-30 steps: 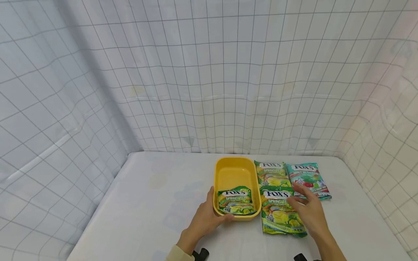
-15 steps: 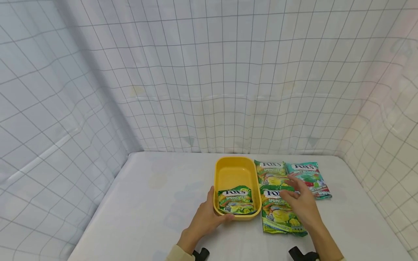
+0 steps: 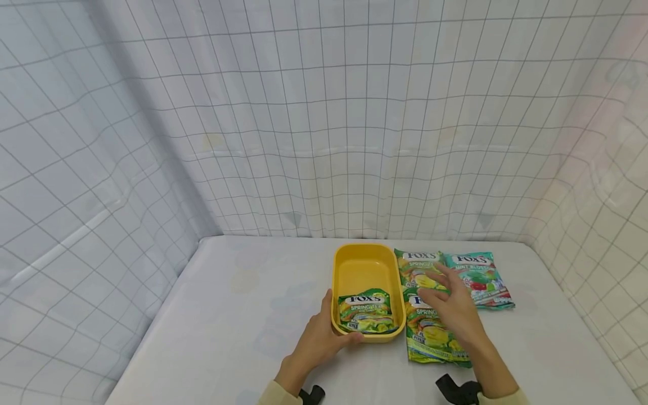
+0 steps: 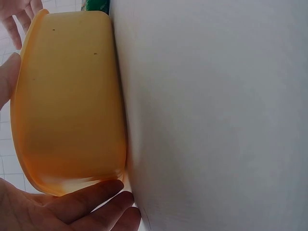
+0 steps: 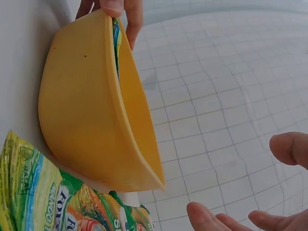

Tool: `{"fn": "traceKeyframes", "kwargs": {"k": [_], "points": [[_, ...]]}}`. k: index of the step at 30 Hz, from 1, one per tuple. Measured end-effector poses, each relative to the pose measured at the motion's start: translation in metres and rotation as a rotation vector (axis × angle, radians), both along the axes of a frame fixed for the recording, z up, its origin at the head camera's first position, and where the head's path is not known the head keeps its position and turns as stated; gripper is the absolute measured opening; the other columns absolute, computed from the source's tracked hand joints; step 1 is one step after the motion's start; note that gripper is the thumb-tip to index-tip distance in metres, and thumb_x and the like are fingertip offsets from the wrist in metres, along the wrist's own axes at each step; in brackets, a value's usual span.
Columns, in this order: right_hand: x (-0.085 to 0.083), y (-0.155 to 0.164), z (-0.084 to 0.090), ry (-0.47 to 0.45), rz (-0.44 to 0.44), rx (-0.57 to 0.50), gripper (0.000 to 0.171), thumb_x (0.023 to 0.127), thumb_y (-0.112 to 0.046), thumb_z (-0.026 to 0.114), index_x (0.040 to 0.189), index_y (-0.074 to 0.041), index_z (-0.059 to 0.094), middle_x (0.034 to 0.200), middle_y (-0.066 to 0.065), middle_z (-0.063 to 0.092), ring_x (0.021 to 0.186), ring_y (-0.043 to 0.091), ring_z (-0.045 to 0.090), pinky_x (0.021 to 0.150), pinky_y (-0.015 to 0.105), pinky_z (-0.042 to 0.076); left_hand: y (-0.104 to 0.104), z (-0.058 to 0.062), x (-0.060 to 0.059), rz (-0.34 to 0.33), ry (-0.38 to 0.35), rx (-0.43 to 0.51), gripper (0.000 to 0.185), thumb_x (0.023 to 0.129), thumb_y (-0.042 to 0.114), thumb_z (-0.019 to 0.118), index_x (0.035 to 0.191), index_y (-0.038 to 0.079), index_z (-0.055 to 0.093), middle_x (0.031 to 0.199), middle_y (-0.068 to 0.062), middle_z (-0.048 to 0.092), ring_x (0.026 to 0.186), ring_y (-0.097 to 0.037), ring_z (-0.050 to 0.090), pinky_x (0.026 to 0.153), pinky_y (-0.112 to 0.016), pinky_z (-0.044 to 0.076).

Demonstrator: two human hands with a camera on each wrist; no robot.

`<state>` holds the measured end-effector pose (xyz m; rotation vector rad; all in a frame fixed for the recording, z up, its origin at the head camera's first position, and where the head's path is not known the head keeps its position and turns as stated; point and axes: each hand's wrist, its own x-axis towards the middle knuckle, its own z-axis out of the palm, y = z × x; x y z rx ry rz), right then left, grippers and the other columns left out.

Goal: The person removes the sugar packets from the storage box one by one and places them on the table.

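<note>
Nearest the camera, a person's left hand grips the near end of a yellow tub on a white table, thumb hooked over the rim and fingers curled along the outside wall, as the left wrist view confirms. One green candy bag already lies inside the tub at its near end, label up. Just to the right, the right hand hovers with fingers spread and relaxed, holding nothing, above two more green bags lying flat beside the tub: the near green bag, partly under the palm, and the far green bag, whose lower edge the fingertips approach; whether they touch cannot be told. A teal mint bag lies farther right, overlapping the far green bag's edge. The bags are glossy printed film, green and yellow with a white brand band on top; they will likely be light, soft and crinkly, somewhat slippery, with loose hard sweets shifting inside, so a pinch at a sealed edge or corner should hold best. Behind everything hangs a checked white curtain.
</note>
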<state>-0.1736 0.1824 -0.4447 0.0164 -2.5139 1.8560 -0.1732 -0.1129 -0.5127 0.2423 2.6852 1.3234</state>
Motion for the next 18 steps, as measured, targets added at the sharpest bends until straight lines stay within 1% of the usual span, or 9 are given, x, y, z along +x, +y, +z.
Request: {"fn": "traceKeyframes", "kwargs": {"k": [8, 15, 18], "points": [[-0.004, -0.010, 0.002, -0.012, 0.026, -0.031, 0.085, 0.100, -0.035, 0.069, 0.164, -0.016, 0.017, 0.158, 0.017, 0.037, 0.133, 0.040, 0.051, 0.101, 0.053, 0.048, -0.001, 0.000, 0.001, -0.005, -0.001, 0.004, 0.128, 0.076, 0.064, 0.082, 0.162, 0.002, 0.010, 0.134, -0.020, 0.060, 0.116, -0.032, 0.060, 0.099, -0.056, 0.045], [-0.007, -0.016, 0.004, -0.005, 0.043, -0.036, 0.086, 0.099, -0.039, 0.070, 0.164, -0.017, 0.018, 0.158, 0.017, 0.039, 0.132, 0.039, 0.053, 0.101, 0.052, 0.048, 0.000, -0.002, -0.001, 0.000, -0.005, 0.010, 0.129, 0.075, 0.066, 0.081, 0.163, 0.005, 0.010, 0.135, -0.018, 0.060, 0.116, -0.031, 0.060, 0.100, -0.055, 0.045], [-0.009, -0.019, 0.002, 0.006, 0.054, -0.040, 0.085, 0.098, -0.039, 0.070, 0.163, -0.016, 0.020, 0.157, 0.018, 0.039, 0.131, 0.038, 0.054, 0.100, 0.050, 0.049, 0.000, -0.002, -0.002, 0.000, -0.006, 0.018, 0.129, 0.075, 0.065, 0.082, 0.163, 0.004, 0.010, 0.134, -0.017, 0.060, 0.115, -0.030, 0.060, 0.100, -0.055, 0.045]]}}
